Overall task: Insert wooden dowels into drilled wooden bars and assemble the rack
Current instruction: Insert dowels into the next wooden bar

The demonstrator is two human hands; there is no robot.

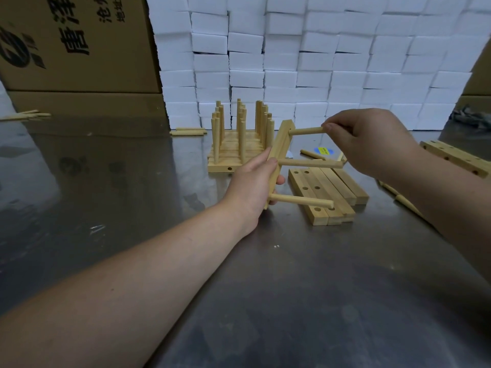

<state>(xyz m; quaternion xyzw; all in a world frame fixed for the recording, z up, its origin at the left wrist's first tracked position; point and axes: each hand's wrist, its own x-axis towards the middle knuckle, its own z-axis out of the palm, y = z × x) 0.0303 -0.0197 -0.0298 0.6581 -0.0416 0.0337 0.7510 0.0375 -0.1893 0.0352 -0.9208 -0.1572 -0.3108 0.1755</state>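
The left hand (255, 181) grips a drilled bar (283, 139), the right hand (369, 142) pinches its topmost dowel (305, 130), and spare drilled bars (337, 189) lie at the bar's five o'clock.

Bar (280, 152) in the left hand (249, 181): pale honey-yellow wood. Its 3 dowels (303, 201): same tone, including the top dowel (305, 130) pinched by the right hand (366, 139). Pegged bars (233, 152) just beyond the left hand: matching yellow, 1 dark hole on the near face. Loose bars (326, 192) below the right hand: same yellow, dark round holes. Sticker (322, 150) beneath the right hand: blue with yellow centre. Table (265, 288) under both hands: dull grey metal, mottled reflections. Stacked blocks (292, 62) beyond both hands: plain white. Carton (79, 49) far left of the left hand: brown, black print.
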